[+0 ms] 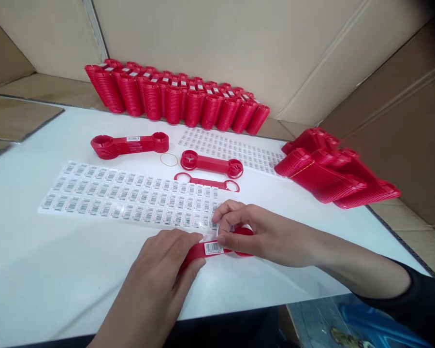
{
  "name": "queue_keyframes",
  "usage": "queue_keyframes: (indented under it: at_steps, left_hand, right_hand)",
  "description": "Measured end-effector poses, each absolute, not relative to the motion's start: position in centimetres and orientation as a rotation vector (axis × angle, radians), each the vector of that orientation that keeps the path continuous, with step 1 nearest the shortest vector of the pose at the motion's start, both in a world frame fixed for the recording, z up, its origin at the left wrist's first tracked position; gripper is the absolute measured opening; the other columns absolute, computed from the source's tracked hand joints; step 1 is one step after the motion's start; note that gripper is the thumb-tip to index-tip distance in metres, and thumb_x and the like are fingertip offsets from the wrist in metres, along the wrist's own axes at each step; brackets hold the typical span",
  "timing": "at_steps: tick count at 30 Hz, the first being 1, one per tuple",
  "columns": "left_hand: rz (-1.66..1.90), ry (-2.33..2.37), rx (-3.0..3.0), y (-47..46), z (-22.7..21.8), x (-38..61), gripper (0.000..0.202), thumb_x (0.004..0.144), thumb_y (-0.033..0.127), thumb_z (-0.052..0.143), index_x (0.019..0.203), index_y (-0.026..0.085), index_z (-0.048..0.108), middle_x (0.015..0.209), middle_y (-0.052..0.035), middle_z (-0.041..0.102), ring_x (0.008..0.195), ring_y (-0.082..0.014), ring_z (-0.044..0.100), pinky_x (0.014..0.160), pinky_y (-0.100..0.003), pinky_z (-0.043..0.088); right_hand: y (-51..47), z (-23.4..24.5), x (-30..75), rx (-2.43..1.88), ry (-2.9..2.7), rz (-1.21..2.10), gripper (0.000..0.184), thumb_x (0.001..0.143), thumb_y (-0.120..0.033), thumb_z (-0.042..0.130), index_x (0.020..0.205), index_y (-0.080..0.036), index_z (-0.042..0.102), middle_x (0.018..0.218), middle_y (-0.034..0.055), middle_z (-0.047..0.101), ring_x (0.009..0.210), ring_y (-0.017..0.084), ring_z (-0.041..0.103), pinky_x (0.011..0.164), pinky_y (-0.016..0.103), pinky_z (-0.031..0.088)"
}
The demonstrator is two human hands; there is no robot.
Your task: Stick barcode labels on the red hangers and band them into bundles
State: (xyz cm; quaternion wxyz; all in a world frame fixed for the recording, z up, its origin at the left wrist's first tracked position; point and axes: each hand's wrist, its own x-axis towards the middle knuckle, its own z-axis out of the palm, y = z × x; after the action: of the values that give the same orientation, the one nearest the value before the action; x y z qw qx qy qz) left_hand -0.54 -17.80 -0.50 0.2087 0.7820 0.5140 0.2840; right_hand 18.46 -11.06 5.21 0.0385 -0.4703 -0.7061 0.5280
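My left hand point(163, 266) grips the left end of a red plastic link point(199, 250) with a ring at its end, thumb in front and fingers behind. A white barcode sticker point(213, 248) lies along the link's middle. My right hand point(255, 232) has its thumb and index finger pinched at the sticker's right edge, over the link. The fingertips partly cover that edge. Just behind both hands, a sheet of barcode stickers point(130, 198) is spread on the white table point(76, 275).
Behind the sheet lie a loose red link point(206, 182), a short stack point(212, 164), a labelled stack point(130, 146) and a rubber band point(168, 159). Another sticker sheet point(235, 147) lies farther back. Banded red stacks stand in a back row point(174, 104) and at right point(333, 169). Cardboard walls point(239, 43) enclose the table.
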Motion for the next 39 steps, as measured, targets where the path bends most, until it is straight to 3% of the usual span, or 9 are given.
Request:
queue_keyframes:
  at_steps: [19, 28, 39]
  left_hand:
    - [0.789, 1.372, 2.235, -17.93, -0.46, -0.74, 0.005, 0.088, 0.023, 0.047, 0.092, 0.024, 0.050, 0.084, 0.0040, 0.058, 0.075, -0.0107, 0.054, 0.066, -0.023, 0.047]
    - [0.796, 1.287, 2.328, -17.93, -1.02, -0.95, 0.014, 0.089, 0.021, 0.045, 0.100, 0.027, 0.051, 0.095, 0.0033, 0.057, 0.085, -0.0103, 0.055, 0.076, -0.025, 0.048]
    - [0.781, 1.367, 2.298, -18.05, -0.71, -0.76, 0.008, 0.088, 0.024, 0.047, 0.091, 0.024, 0.054, 0.086, 0.0025, 0.060, 0.076, -0.0121, 0.056, 0.067, -0.025, 0.047]
  right_hand:
    - [-10.85, 5.37, 17.95, -1.525, -2.227, 1.608, 0.020, 0.082, -0.031, 0.055, 0.070, -0.016, 0.060, 0.106, 0.0043, 0.054, 0.083, 0.012, 0.054, 0.070, 0.024, 0.046]
    - [-10.93, 5.56, 17.80, -1.557, -2.272, 1.560, 0.016, 0.081, -0.026, 0.055, 0.070, -0.016, 0.061, 0.104, 0.0036, 0.054, 0.084, 0.013, 0.054, 0.073, 0.024, 0.045]
    - [-10.90, 5.42, 17.86, -1.508, -2.336, 1.517, 0.013, 0.080, -0.023, 0.054, 0.072, -0.016, 0.062, 0.104, 0.0038, 0.056, 0.087, 0.013, 0.055, 0.073, 0.023, 0.045]
